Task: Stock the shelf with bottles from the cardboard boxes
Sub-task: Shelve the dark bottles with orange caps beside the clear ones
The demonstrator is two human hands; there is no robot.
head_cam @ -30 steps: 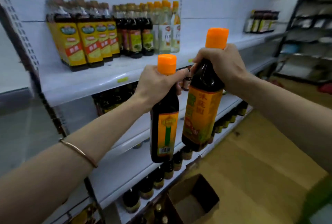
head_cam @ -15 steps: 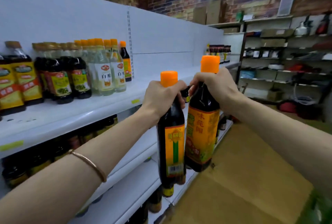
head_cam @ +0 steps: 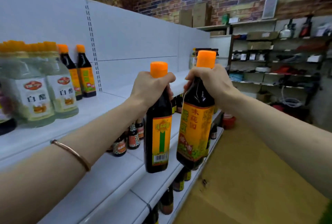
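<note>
We have swung along the aisle, our left hand (head_cam: 150,88) and right hand (head_cam: 210,83) each still gripping a soy sauce bottle (head_cam: 158,133) by the neck, and bare upper shelf (head_cam: 115,96) now lies just beyond them.

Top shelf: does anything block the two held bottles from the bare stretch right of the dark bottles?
Nothing visible. The left hand and right hand hold bottles by the neck in front of the open top shelf.

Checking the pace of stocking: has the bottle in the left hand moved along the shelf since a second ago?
Yes. The left-hand bottle has moved rightward, past the clear bottles it hung below.
</note>
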